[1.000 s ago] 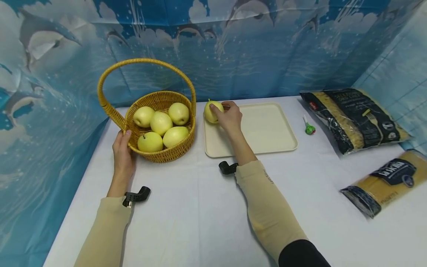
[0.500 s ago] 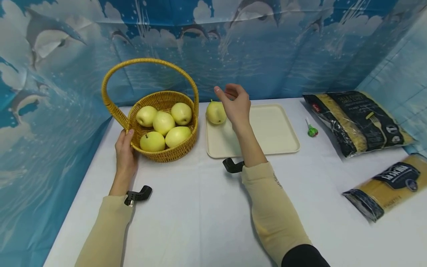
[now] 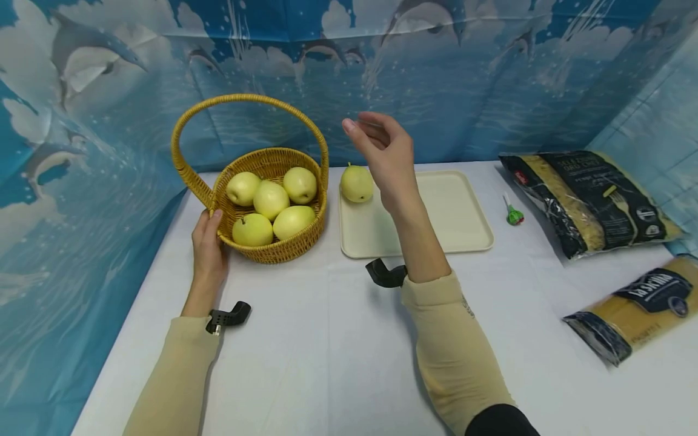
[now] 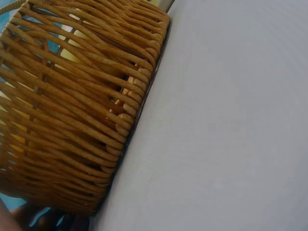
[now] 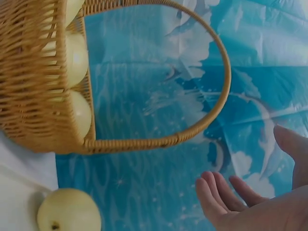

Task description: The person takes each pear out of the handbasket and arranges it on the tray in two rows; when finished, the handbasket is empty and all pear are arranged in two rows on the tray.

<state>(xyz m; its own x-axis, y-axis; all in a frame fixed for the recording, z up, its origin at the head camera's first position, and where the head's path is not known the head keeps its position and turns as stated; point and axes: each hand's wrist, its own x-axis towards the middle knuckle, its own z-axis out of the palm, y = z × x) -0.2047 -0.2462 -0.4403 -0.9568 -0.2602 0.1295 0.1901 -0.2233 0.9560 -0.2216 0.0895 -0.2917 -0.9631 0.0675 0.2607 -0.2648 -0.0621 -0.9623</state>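
A wicker basket with a tall arched handle stands at the left, and several pale yellow-green pears lie in it. My left hand holds the basket at its left side by the handle's base, thumb up at the rim; its other fingers are mostly hidden. One more pear sits on the left back corner of the cream tray. Above that tray my right hand is raised in the air, fingers loosely bent and apart from the pear. The right wrist view shows this hand holding nothing.
Right of the tray lies a green-wrapped lollipop. A black pasta bag and a long spaghetti pack lie farther right. A dolphin-print curtain hangs behind the white-covered table.
My right hand has let go of the pear on the tray, then risen up and away from it. The left hand stays at the basket.
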